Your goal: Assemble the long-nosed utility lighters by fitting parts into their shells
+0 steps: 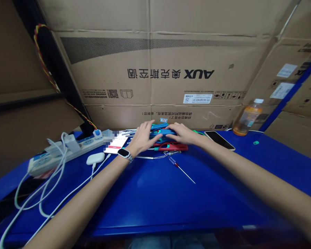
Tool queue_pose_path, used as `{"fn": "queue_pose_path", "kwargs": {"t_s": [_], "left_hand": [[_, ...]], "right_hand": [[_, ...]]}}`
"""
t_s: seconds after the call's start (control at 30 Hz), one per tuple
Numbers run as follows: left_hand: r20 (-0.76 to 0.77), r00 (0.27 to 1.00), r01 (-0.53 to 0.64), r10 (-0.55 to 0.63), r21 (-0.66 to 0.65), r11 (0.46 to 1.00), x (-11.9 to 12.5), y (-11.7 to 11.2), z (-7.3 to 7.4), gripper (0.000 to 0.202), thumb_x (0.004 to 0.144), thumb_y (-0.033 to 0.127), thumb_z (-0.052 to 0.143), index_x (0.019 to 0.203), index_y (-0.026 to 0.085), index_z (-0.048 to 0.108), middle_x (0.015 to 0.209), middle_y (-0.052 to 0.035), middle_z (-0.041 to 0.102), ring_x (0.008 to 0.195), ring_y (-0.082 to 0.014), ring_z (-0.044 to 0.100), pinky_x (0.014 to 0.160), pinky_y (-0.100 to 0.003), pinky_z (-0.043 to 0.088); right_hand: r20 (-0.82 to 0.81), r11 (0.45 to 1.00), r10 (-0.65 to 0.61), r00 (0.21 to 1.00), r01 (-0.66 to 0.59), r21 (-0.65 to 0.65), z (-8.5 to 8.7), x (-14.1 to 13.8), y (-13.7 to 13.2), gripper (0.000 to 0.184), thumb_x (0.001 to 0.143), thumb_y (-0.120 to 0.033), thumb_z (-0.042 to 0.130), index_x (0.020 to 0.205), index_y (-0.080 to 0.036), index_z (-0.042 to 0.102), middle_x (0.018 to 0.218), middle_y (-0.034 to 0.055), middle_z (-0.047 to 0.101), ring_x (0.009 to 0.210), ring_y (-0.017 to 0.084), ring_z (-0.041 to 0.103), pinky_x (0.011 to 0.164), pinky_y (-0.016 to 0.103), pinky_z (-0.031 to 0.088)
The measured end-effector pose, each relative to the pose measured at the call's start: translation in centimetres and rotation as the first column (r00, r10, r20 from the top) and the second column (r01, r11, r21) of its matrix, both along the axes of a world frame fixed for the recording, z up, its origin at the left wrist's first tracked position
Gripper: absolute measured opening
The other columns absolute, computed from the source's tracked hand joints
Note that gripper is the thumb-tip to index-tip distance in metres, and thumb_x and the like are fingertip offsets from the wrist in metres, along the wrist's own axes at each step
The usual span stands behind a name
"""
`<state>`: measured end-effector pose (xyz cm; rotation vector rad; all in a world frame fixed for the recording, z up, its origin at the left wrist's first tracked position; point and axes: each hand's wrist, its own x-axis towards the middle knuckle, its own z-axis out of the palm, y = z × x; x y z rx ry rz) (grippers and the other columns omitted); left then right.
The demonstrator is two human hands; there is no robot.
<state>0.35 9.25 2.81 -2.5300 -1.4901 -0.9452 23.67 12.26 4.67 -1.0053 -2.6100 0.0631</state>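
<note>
A pile of long-necked lighters with blue and red handles lies at the back of the blue table. My left hand [143, 137], with a watch [124, 154] on its wrist, rests over the metal necks, fingers stretched and thumb apart. From the other side, my right hand [182, 133] has its thumb and fingers around the handle end of a blue lighter [166, 132]. In front of them lies a red lighter [173, 147]. Nearer to me are a loose metal tube with thin wires [146, 157] and a screwdriver [176, 165] with a clear and red handle.
To the left stand a power strip [93, 141] with white cables, a white charging case [95, 158] and a paper card [118, 142]. A phone [219, 140] and a drink bottle [247, 117] are on the right. A cardboard wall [166, 52] rises behind.
</note>
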Motion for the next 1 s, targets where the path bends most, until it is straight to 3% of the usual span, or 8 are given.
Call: {"fn": "queue_pose_path", "kwargs": {"t_s": [0.07, 0.17, 0.23, 0.33, 0.4, 0.5, 0.7, 1.0], "left_hand": [[-0.003, 0.981, -0.192, 0.194, -0.173, 0.966, -0.3, 1.8, -0.4, 0.064, 0.098, 0.06, 0.029, 0.141, 0.014, 0.042, 0.146, -0.0184, 0.044, 0.136, -0.0323, 0.038, 0.11, -0.048, 0.03], [-0.048, 0.976, -0.217, 0.212, -0.296, 0.93, 0.0, 4.0, -0.8, 0.068, 0.099, 0.061, 0.02, 0.124, 0.011, 0.058, 0.128, -0.0206, 0.061, 0.126, -0.0347, 0.051, 0.105, -0.051, 0.035], [-0.053, 0.979, -0.202, 0.195, -0.322, 0.925, 0.7, 4.9, -1.2, 0.072, 0.098, 0.064, 0.016, 0.127, 0.012, 0.057, 0.126, -0.0209, 0.063, 0.124, -0.0344, 0.054, 0.104, -0.05, 0.036], [-0.044, 0.988, -0.152, 0.146, -0.32, 0.935, 2.3, 5.3, -1.9, 0.076, 0.097, 0.065, 0.014, 0.138, 0.01, 0.049, 0.139, -0.0222, 0.055, 0.134, -0.034, 0.046, 0.109, -0.049, 0.031], [-0.033, 0.996, -0.093, 0.087, -0.314, 0.945, 3.3, 5.4, -2.2, 0.077, 0.098, 0.063, 0.015, 0.143, 0.008, 0.043, 0.152, -0.0219, 0.039, 0.143, -0.0317, 0.033, 0.115, -0.046, 0.025], [-0.015, 1.0, -0.006, 0.002, -0.308, 0.951, 4.2, 5.5, -2.6, 0.073, 0.1, 0.06, 0.017, 0.148, 0.009, 0.037, 0.159, -0.016, 0.026, 0.149, -0.0271, 0.022, 0.119, -0.042, 0.019], [-0.012, 0.995, 0.09, -0.096, -0.241, 0.966, 3.7, 5.9, -2.7, 0.059, 0.102, 0.049, 0.025, 0.148, 0.015, 0.038, 0.159, -0.0091, 0.031, 0.149, -0.0206, 0.022, 0.122, -0.038, 0.016], [-0.08, 0.997, -0.02, 0.005, -0.199, 0.98, 2.3, 4.2, -3.2, 0.057, 0.102, 0.051, 0.024, 0.148, 0.019, 0.037, 0.157, -0.0101, 0.034, 0.147, -0.0242, 0.026, 0.121, -0.048, 0.015]], "right_hand": [[0.044, 1.0, -0.002, 0.999, 0.002, 0.004, -0.3, 0.0, 1.6, 0.034, 0.097, -0.038, 0.05, 0.122, -0.018, 0.059, 0.115, 0.0123, 0.064, 0.107, 0.028, 0.055, 0.093, 0.044, 0.041], [0.07, 0.999, -0.043, 0.997, 0.043, -0.002, -1.0, -0.1, 2.8, 0.036, 0.096, -0.039, 0.05, 0.124, -0.018, 0.06, 0.113, 0.013, 0.06, 0.11, 0.029, 0.052, 0.093, 0.045, 0.041], [0.049, 0.996, -0.087, 0.995, 0.086, 0.012, -1.6, 0.0, 3.0, 0.036, 0.094, -0.039, 0.051, 0.123, -0.02, 0.061, 0.111, 0.0128, 0.058, 0.11, 0.029, 0.051, 0.092, 0.045, 0.042], [-0.013, 0.986, -0.148, 0.989, 0.148, 0.08, -2.4, 0.2, 3.0, 0.037, 0.091, -0.041, 0.054, 0.121, -0.021, 0.06, 0.113, 0.0128, 0.055, 0.109, 0.03, 0.049, 0.091, 0.045, 0.042], [-0.048, 0.973, -0.183, 0.982, 0.188, 0.135, -2.8, 0.4, 2.8, 0.04, 0.089, -0.044, 0.055, 0.12, -0.019, 0.058, 0.115, 0.0138, 0.053, 0.109, 0.031, 0.048, 0.09, 0.046, 0.043], [-0.074, 0.957, -0.199, 0.977, 0.21, 0.201, -3.0, 0.6, 2.6, 0.05, 0.088, -0.045, 0.055, 0.13, -0.02, 0.052, 0.126, 0.016, 0.051, 0.119, 0.033, 0.044, 0.095, 0.048, 0.04], [0.023, 0.962, -0.198, 0.98, 0.189, 0.197, -3.4, 0.3, 2.5, 0.047, 0.098, -0.044, 0.04, 0.138, -0.023, 0.051, 0.139, 0.0162, 0.051, 0.129, 0.033, 0.042, 0.102, 0.055, 0.029], [-0.029, 0.954, -0.26, 0.965, 0.261, 0.15, -3.7, -0.6, 2.0, 0.049, 0.099, -0.049, 0.039, 0.139, -0.024, 0.051, 0.143, 0.0162, 0.048, 0.133, 0.032, 0.04, 0.105, 0.054, 0.028]]}}
